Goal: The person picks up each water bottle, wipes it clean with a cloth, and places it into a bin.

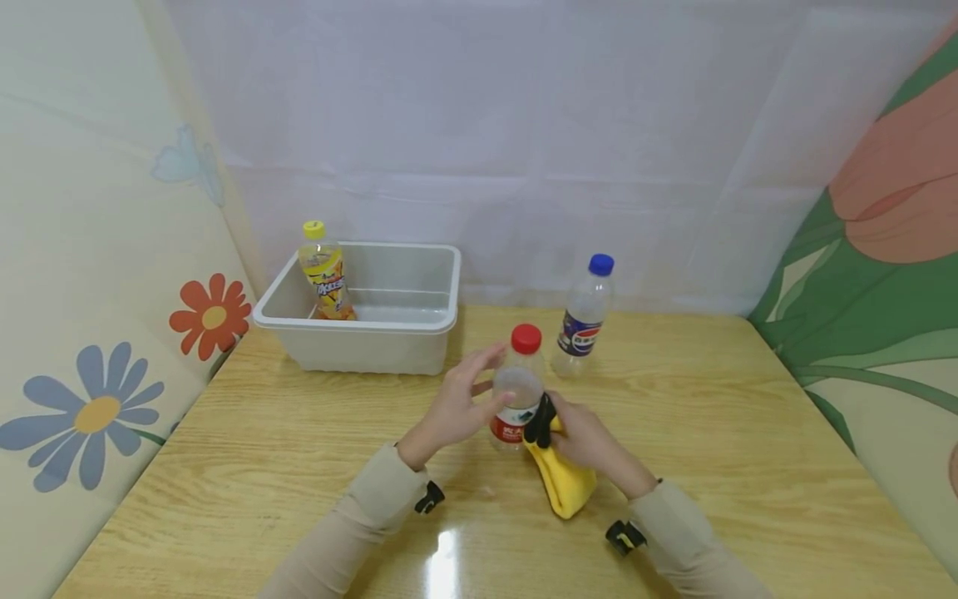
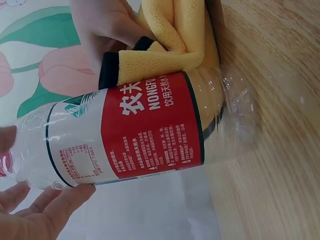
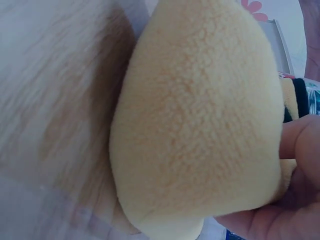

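A clear plastic water bottle point(image 1: 521, 383) with a red cap and a red-and-white label stands upright on the table. My left hand point(image 1: 458, 403) holds it from the left, thumb in front. In the left wrist view, the fingers point(image 2: 60, 207) touch the upper part of the bottle point(image 2: 150, 127). My right hand point(image 1: 587, 434) grips a folded yellow towel point(image 1: 566, 481) with black edging and presses it against the bottle's right side. Much of the right wrist view is filled by the towel point(image 3: 200, 115), with the right hand point(image 3: 300, 195) at the edge.
A light grey bin point(image 1: 397, 345) stands at the back left, holding a bottle with a yellow cap point(image 1: 327, 279). Behind the water bottle, to the right, stands a blue-capped bottle point(image 1: 582, 329) with a dark blue label. A pale cloth point(image 1: 539, 150) hangs behind the wooden table point(image 1: 718, 433).
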Demonstrator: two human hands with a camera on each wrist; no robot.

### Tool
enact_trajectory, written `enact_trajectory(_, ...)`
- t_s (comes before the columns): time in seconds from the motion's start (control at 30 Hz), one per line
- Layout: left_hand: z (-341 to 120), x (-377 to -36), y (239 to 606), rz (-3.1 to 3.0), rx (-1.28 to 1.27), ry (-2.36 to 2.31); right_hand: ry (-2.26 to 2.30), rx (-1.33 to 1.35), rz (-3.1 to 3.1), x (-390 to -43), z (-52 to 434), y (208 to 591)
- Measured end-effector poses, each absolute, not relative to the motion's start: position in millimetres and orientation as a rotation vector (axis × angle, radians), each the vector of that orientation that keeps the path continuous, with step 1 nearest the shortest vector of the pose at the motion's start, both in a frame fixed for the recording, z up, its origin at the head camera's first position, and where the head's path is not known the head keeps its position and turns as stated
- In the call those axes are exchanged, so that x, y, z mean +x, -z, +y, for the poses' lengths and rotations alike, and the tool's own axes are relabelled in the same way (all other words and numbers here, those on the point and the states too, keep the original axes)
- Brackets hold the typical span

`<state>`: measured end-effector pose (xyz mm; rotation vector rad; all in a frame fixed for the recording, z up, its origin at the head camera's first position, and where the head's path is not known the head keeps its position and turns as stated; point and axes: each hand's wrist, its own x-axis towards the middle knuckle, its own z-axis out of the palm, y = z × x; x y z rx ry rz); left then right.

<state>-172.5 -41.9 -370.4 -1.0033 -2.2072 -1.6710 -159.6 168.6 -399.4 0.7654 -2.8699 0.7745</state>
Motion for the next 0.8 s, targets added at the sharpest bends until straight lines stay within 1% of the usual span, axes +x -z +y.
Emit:
enact_trajectory(0.17,-40.6,-171.6,368.7,-2.268,-0.938,1.683,-0.765,0.790,-2.855,-158.6,168.9,400.3)
enact_trajectory(0.33,-38.2,-171.9,366.0,-2.343,-0.876,1.585,-0.753,0.833,-2.845,-157.1,167.4,401.1)
enact_trajectory(0.8,-33.1,-177.2,365.6,-2.375,-0.780,1.591,-0.754,0.816,-2.860,-157.6,165.6,402.9)
